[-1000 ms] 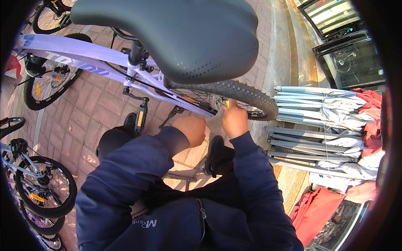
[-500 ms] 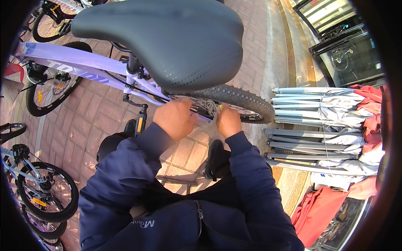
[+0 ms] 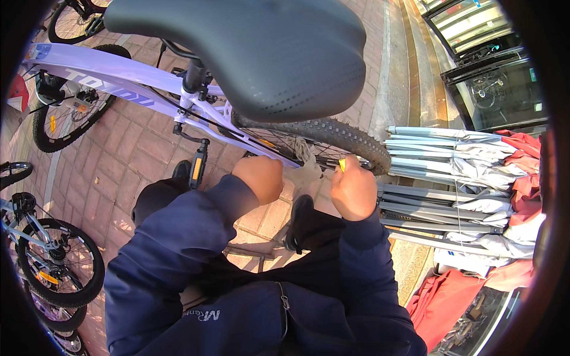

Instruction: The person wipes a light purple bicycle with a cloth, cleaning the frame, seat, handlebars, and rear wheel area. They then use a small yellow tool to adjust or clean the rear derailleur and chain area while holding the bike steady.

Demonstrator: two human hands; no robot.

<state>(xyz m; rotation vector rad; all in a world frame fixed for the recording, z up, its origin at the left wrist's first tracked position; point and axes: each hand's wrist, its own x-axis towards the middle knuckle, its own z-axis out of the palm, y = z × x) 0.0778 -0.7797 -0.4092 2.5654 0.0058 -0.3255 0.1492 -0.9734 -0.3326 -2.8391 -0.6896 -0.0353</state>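
Note:
A lilac bicycle [image 3: 160, 102] stands across in front of me, its black saddle [image 3: 267, 59] looming closest. My left hand [image 3: 259, 178] is closed just below the rear frame tube, and whatever its curled fingers hold is hidden. Pale crumpled plastic wrapping [image 3: 305, 168] hangs by the rear wheel [image 3: 350, 135], between my two hands. Further right, my right hand [image 3: 354, 190] is closed around a small yellow object [image 3: 342, 165]. Only the tip of that object shows above the fingers, so its kind is unclear. The right hand is apart from the wheel and wrapping.
A pedal [image 3: 199, 165] juts out near my left foot. Folded canopy frames [image 3: 445, 160] with grey and red fabric lie on the right. More bicycles [image 3: 59, 261] stand at the left. Steps and glass doors [image 3: 496, 92] are at the far right, and brick paving [image 3: 127, 160] lies underneath.
My right hand has pulled away from the wheel, right and toward me, with the yellow object. My left hand has come down slightly off the frame. The wrapping between them is now more exposed.

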